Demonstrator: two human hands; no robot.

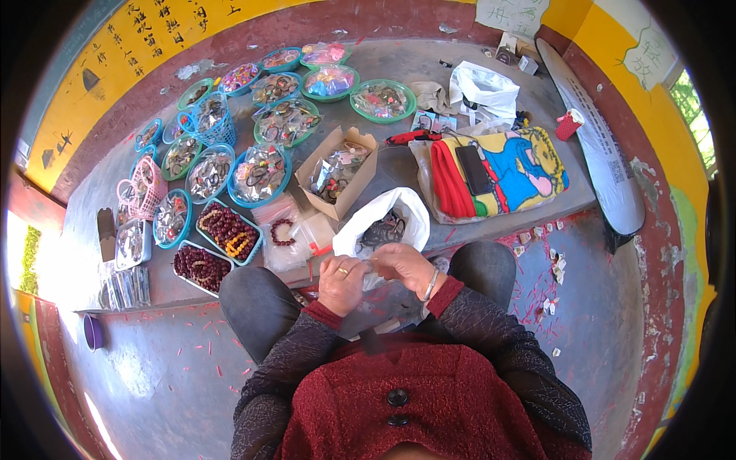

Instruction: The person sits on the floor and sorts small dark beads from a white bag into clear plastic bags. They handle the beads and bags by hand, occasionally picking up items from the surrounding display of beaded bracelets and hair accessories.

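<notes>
My left hand, with a ring on one finger, is closed in front of my lap. Close beside it, my right hand has its fingers pinched together. Their fingertips meet around something too small to make out. Just beyond them a white plastic bag stands with its mouth spread, holding a tangle of dark cord-like pieces. To the left lies a dark red bead bracelet on a stack of clear plastic bags. Two trays of dark red beads sit farther left.
Blue and green baskets of bagged trinkets cover the platform's left side. A cardboard box of bagged items stands ahead. On the right, a phone rests on a folded colourful blanket. A purple pot is on the floor at left.
</notes>
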